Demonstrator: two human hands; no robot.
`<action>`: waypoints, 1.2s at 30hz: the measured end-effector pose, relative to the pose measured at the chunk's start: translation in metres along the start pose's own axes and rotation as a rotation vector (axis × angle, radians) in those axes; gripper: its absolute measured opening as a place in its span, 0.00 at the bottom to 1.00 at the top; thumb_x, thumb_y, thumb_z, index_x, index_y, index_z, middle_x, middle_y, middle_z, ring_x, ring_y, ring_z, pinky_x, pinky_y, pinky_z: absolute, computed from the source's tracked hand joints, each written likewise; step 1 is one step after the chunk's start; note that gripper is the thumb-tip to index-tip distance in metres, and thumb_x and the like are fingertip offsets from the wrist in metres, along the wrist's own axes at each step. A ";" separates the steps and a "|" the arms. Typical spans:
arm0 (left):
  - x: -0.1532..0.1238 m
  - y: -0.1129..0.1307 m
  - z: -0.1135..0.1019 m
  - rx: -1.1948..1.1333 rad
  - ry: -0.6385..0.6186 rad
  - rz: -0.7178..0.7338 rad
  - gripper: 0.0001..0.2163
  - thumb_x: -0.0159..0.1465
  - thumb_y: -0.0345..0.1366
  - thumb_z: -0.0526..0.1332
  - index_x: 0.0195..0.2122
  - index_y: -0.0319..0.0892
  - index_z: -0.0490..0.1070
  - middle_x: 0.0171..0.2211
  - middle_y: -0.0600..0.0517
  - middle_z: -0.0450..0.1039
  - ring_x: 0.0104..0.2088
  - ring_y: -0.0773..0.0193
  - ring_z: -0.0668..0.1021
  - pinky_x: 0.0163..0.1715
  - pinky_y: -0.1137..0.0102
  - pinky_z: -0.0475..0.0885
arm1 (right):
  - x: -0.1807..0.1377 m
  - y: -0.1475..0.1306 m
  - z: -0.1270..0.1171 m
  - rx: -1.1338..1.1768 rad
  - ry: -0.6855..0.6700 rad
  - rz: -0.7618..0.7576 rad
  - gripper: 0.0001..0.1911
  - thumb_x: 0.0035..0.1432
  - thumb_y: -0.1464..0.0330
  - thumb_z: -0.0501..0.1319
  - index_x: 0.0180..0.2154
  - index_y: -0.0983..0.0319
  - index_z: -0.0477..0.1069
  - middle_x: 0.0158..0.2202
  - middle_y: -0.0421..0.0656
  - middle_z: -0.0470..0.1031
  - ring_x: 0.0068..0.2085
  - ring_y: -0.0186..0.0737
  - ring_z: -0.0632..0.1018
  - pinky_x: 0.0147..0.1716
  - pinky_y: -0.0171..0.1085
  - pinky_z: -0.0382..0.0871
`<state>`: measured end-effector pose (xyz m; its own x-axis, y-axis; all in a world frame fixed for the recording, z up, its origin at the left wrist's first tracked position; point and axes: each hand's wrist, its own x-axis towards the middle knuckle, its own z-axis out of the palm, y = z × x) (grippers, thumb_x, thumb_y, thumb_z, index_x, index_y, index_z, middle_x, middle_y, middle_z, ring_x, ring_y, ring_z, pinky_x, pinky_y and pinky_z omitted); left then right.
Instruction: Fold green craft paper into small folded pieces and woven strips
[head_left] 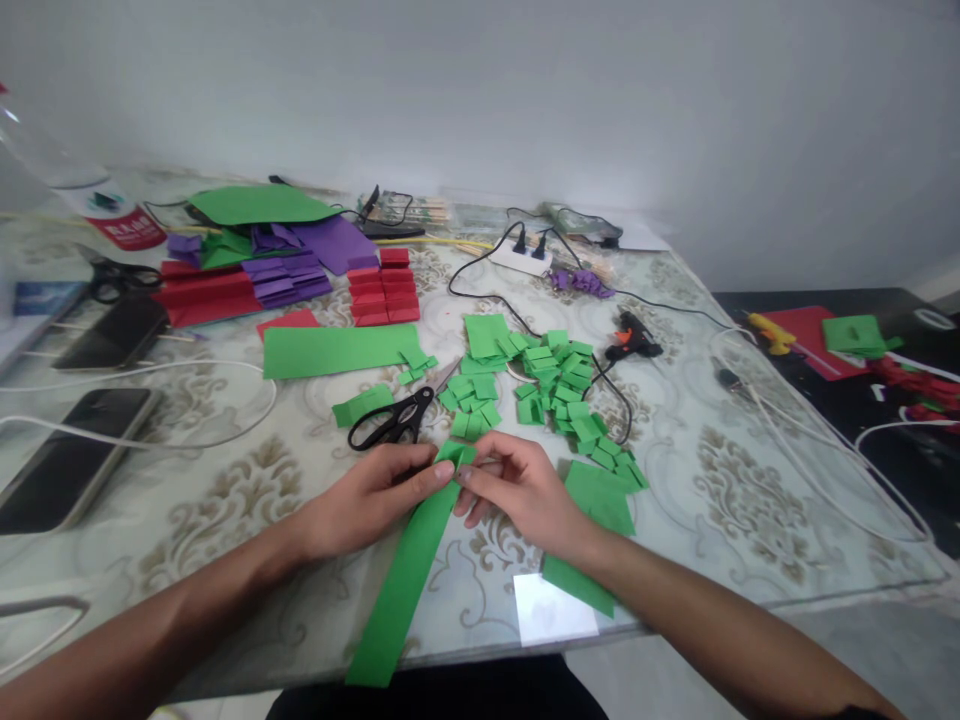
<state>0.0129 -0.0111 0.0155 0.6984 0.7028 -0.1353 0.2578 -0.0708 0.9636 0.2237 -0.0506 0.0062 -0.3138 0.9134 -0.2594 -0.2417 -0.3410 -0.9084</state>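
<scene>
A long green paper strip (401, 590) runs from the table's front edge up to my hands. My left hand (375, 497) pinches its far end from the left, fingers closed on the paper. My right hand (517, 490) pinches the same folded end (455, 455) from the right, thumb and fingers pressed together on it. Black-handled scissors (394, 420) lie just beyond my left hand. A heap of small folded green pieces (551, 385) sits beyond my right hand, and green sheets (596, 500) lie under my right wrist.
A green sheet (337, 350), red folded stacks (382, 287) and purple paper (289, 275) lie at the back left. Two phones (71, 455) with white cables are on the left. A black glue gun (634, 338), a power strip (521, 258) and cords lie right of centre.
</scene>
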 end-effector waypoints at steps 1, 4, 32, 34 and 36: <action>0.000 0.000 0.000 0.001 -0.016 -0.014 0.22 0.75 0.51 0.54 0.31 0.40 0.71 0.25 0.56 0.62 0.26 0.66 0.65 0.26 0.71 0.62 | 0.000 0.000 0.000 0.000 -0.003 0.003 0.21 0.55 0.55 0.75 0.33 0.59 0.68 0.23 0.38 0.79 0.25 0.36 0.82 0.26 0.35 0.80; 0.000 0.000 0.000 0.001 -0.043 -0.043 0.22 0.76 0.51 0.53 0.31 0.39 0.71 0.25 0.56 0.61 0.27 0.66 0.64 0.26 0.71 0.62 | 0.000 -0.001 0.000 0.011 0.001 -0.001 0.22 0.53 0.54 0.76 0.33 0.59 0.68 0.23 0.37 0.79 0.24 0.36 0.81 0.24 0.34 0.78; -0.003 0.011 0.001 -0.224 -0.098 -0.183 0.23 0.72 0.54 0.57 0.28 0.42 0.71 0.23 0.55 0.66 0.22 0.66 0.69 0.23 0.70 0.66 | 0.000 -0.008 -0.001 -0.046 0.031 -0.042 0.15 0.55 0.58 0.75 0.30 0.61 0.74 0.22 0.37 0.77 0.24 0.33 0.78 0.23 0.30 0.72; -0.003 0.011 0.001 -0.221 -0.089 -0.189 0.22 0.72 0.53 0.57 0.28 0.42 0.71 0.23 0.54 0.67 0.23 0.65 0.69 0.25 0.69 0.67 | 0.000 -0.007 -0.002 -0.048 0.035 -0.040 0.16 0.55 0.58 0.75 0.31 0.61 0.74 0.23 0.37 0.78 0.24 0.33 0.78 0.22 0.30 0.72; -0.003 0.010 0.001 -0.221 -0.073 -0.209 0.22 0.72 0.52 0.57 0.26 0.42 0.72 0.23 0.53 0.68 0.25 0.63 0.70 0.28 0.68 0.69 | 0.000 -0.007 -0.002 -0.053 0.043 -0.037 0.17 0.54 0.57 0.75 0.32 0.61 0.74 0.24 0.38 0.79 0.25 0.34 0.78 0.23 0.30 0.73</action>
<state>0.0137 -0.0145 0.0257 0.6938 0.6328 -0.3438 0.2545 0.2311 0.9390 0.2274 -0.0478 0.0121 -0.2659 0.9342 -0.2378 -0.2028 -0.2954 -0.9336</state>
